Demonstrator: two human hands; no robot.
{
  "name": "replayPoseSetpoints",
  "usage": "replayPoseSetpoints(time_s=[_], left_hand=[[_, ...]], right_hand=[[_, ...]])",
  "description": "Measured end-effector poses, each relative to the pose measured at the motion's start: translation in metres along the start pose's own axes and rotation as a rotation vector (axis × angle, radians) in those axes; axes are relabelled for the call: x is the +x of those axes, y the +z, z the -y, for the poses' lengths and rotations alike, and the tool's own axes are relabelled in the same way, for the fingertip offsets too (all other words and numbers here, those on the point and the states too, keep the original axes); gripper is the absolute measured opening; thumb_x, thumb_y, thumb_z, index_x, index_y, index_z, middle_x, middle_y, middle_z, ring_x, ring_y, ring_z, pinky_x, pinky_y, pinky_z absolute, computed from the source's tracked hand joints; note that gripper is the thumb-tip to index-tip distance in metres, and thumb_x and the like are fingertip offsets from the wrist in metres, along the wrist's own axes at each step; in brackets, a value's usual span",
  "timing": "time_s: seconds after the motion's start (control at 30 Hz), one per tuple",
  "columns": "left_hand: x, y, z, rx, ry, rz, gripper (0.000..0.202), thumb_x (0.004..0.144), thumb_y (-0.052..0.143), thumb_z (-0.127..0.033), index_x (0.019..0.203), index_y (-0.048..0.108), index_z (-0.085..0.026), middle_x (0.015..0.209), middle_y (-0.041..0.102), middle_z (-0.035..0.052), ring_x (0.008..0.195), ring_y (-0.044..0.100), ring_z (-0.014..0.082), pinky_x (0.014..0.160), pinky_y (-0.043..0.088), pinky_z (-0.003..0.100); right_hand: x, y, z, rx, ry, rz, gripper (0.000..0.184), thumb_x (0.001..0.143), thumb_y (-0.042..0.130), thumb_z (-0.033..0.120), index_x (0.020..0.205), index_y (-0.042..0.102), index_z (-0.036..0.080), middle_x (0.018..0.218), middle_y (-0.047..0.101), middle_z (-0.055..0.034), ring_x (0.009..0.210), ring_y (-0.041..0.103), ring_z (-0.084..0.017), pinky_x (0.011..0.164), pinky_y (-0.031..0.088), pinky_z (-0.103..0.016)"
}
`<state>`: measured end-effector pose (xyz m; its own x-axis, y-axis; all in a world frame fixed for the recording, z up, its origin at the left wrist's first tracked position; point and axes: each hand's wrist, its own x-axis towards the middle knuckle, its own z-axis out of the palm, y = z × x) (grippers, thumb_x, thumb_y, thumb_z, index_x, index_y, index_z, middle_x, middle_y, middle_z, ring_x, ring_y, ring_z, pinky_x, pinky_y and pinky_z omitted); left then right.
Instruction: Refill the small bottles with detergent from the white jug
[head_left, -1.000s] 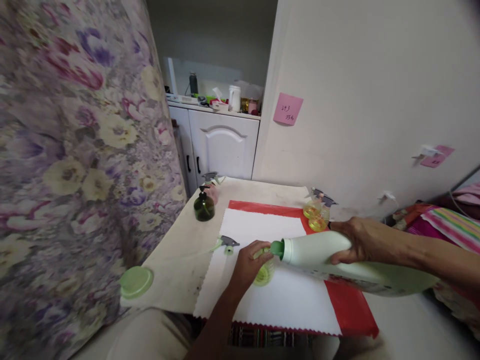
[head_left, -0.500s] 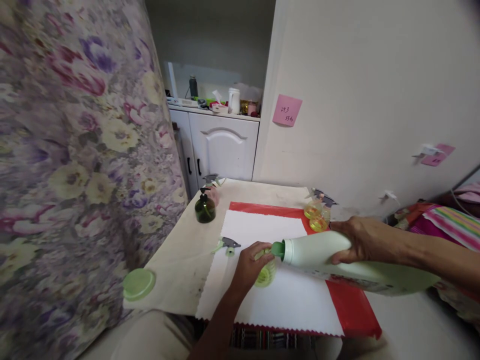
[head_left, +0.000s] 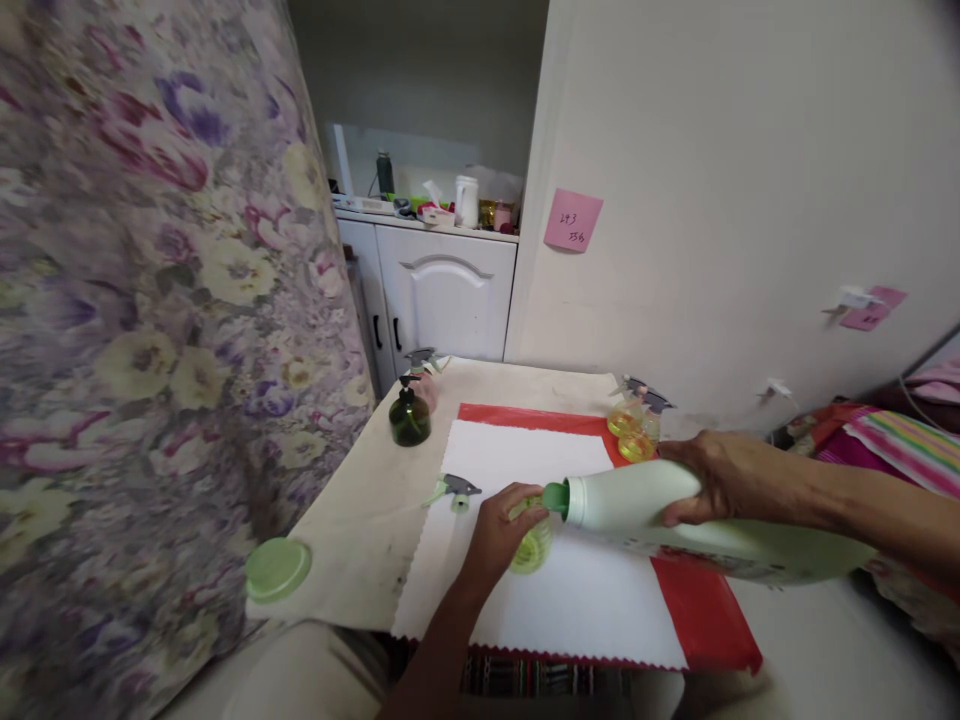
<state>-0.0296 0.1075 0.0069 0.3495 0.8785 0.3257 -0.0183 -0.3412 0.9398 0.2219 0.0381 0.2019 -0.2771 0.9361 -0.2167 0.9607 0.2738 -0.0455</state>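
My left hand (head_left: 508, 525) is closed around the neck of a clear green spray bottle (head_left: 531, 553) standing on the white sheet (head_left: 592, 620). My right hand (head_left: 694, 480) grips a large pale green jug (head_left: 630, 497), tipped nearly level with its mouth to the left. The jug's darker green spout (head_left: 556, 498) meets the top of the spray bottle; my fingers partly hide that opening, and I cannot make out any flow. Left of my left hand lies a loose grey and green spray head (head_left: 456, 490). A green round cap (head_left: 278, 569) rests at the table's left corner.
A dark green pump bottle (head_left: 409, 418) and a pinkish spray bottle (head_left: 426, 385) stand at the back left. Two spray bottles with yellow liquid (head_left: 635, 442) stand at the back right on red material (head_left: 712, 620). A floral curtain (head_left: 165, 350) hangs along the left.
Hardly anything differs. The rear end of the jug sits very slightly higher, while both hands keep their grip and the spout stays at the spray bottle.
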Motion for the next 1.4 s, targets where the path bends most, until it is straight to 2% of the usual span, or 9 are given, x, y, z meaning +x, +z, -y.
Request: replayPoseSetpoints(time_s=[0.7, 1.07, 1.4], left_hand=[[0.0004, -0.0006, 0.0035, 0.007, -0.021, -0.003, 0.016, 0.078, 0.068, -0.026, 0.092, 0.073, -0.021, 0.097, 0.073, 0.0041, 0.095, 0.065, 0.0225, 0.087, 0.047, 0.032], [0.0005, -0.0006, 0.0058, 0.012, -0.021, -0.010, 0.017, 0.078, 0.068, -0.025, 0.093, 0.073, -0.021, 0.097, 0.073, 0.0038, 0.096, 0.065, 0.0217, 0.088, 0.047, 0.032], [0.0018, 0.0000, 0.0065, 0.017, -0.017, -0.013, 0.017, 0.077, 0.068, -0.026, 0.093, 0.072, -0.022, 0.097, 0.073, 0.0038, 0.096, 0.065, 0.0220, 0.088, 0.047, 0.033]], right_hand=[[0.0000, 0.0033, -0.0050, -0.013, -0.035, -0.038, 0.048, 0.076, 0.060, 0.066, 0.088, 0.060, 0.020, 0.070, 0.069, -0.0079, 0.060, 0.066, -0.025, 0.052, 0.041, -0.029], [-0.0011, -0.0005, 0.0010, -0.041, -0.017, -0.021, 0.044, 0.077, 0.064, 0.060, 0.089, 0.062, 0.018, 0.073, 0.070, -0.0089, 0.064, 0.067, -0.026, 0.054, 0.042, -0.029], [0.0004, 0.0027, -0.0042, -0.046, -0.044, -0.043, 0.047, 0.077, 0.060, 0.065, 0.086, 0.060, 0.019, 0.071, 0.070, -0.0092, 0.061, 0.066, -0.026, 0.052, 0.040, -0.029]])
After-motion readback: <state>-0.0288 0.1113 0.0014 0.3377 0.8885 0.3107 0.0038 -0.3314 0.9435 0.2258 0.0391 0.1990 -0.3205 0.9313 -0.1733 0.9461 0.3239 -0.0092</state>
